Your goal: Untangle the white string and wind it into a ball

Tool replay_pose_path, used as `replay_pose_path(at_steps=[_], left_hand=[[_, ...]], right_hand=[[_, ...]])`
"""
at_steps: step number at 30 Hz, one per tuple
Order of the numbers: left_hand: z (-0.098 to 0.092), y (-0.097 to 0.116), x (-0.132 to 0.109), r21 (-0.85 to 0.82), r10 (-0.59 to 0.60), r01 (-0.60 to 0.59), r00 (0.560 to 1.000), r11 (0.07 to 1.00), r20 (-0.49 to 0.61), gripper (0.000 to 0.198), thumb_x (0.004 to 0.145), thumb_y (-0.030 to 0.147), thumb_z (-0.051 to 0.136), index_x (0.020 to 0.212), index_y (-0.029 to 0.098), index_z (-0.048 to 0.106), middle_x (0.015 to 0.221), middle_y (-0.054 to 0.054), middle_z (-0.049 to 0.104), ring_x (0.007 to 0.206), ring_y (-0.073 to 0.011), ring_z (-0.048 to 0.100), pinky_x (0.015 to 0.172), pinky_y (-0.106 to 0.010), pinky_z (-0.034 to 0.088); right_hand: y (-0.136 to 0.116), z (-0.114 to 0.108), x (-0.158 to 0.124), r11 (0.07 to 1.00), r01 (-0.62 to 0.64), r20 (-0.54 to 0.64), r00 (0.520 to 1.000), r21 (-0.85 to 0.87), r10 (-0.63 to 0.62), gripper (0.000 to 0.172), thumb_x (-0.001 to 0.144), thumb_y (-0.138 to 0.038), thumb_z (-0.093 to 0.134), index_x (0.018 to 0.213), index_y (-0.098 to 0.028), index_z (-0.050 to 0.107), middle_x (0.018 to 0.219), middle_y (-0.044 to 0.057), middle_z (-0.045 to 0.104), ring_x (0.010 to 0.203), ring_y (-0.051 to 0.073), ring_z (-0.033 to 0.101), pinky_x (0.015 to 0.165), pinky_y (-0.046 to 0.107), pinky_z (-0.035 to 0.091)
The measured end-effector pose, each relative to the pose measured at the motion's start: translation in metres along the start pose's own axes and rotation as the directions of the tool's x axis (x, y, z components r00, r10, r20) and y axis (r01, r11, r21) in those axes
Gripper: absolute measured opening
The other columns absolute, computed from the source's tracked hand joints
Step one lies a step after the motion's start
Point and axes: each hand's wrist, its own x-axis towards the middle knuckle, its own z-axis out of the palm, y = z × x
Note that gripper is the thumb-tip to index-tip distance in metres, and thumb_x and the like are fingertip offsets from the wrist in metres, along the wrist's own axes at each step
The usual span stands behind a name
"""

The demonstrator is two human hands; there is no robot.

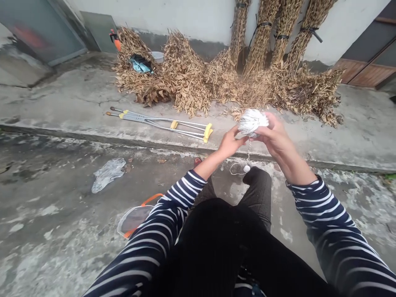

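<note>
A thick ball of white yarn (253, 122) is held up in front of me, over the edge of the concrete step. My right hand (275, 132) wraps it from the right, thumb across the near side. From the lower left, my left hand (231, 142) closes its fingers on the underside of the ball; some fingertips are hidden behind it. A twisted white strand (249, 150) hangs down below my hands. Beneath it, on the ground between my legs, lies a small white ball (246, 168) with a loop of string beside it.
A pair of crutches (161, 122) lies on the concrete step (77, 107). Dried plant stalks (192, 78) are heaped along the wall, with tied bundles (261, 33) upright behind. On the lower ground are a clear plastic bag (109, 175) and an orange-trimmed mesh bag (136, 218).
</note>
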Motion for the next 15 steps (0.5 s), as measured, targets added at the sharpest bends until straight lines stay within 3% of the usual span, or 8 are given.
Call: replay_pose_path(at_steps=[3,5,9,15], left_hand=[[0.027,0.004,0.006,-0.174,-0.057,0.054,0.998,0.983,-0.013,0.028,0.073,0.023,0.078,0.097,0.010,0.072,0.095,-0.010,0.077,0.080,-0.0188,0.071,0.067,-0.029,0.060],[0.033,0.005,0.006,-0.224,-0.096,0.091,0.995,0.970,-0.012,0.022,0.073,0.024,0.080,0.087,0.010,0.070,0.080,-0.006,0.075,0.068,-0.0149,0.068,0.064,-0.027,0.058],[0.022,0.008,0.000,-0.215,-0.116,0.125,0.992,0.969,0.056,0.025,0.073,0.029,0.083,0.071,0.011,0.065,0.057,0.001,0.063,0.050,-0.0088,0.058,0.054,-0.022,0.050],[-0.003,0.024,-0.007,-0.232,-0.100,0.150,0.972,0.961,0.212,0.042,0.078,0.050,0.081,0.087,0.010,0.073,0.064,0.000,0.065,0.053,-0.0089,0.059,0.054,-0.022,0.050]], right_hand=[[0.002,-0.001,0.004,0.999,-0.043,0.008,0.999,0.027,0.043,0.048,0.060,-0.028,0.085,0.102,-0.025,0.060,0.096,0.000,0.069,0.081,0.018,0.067,0.059,0.028,0.061],[0.003,-0.005,0.004,0.996,-0.058,0.021,0.998,0.064,0.057,0.047,0.061,-0.028,0.084,0.102,-0.025,0.061,0.097,0.000,0.070,0.079,0.018,0.067,0.057,0.028,0.060],[0.003,-0.017,0.003,0.976,-0.143,0.085,0.988,0.167,0.130,0.043,0.063,-0.026,0.082,0.102,-0.024,0.064,0.090,0.000,0.072,0.072,0.017,0.066,0.055,0.028,0.060],[0.009,-0.033,0.003,0.949,-0.194,0.179,0.972,0.248,0.152,0.042,0.071,-0.037,0.073,0.110,-0.023,0.064,0.095,0.004,0.076,0.078,0.022,0.071,0.057,0.032,0.061]])
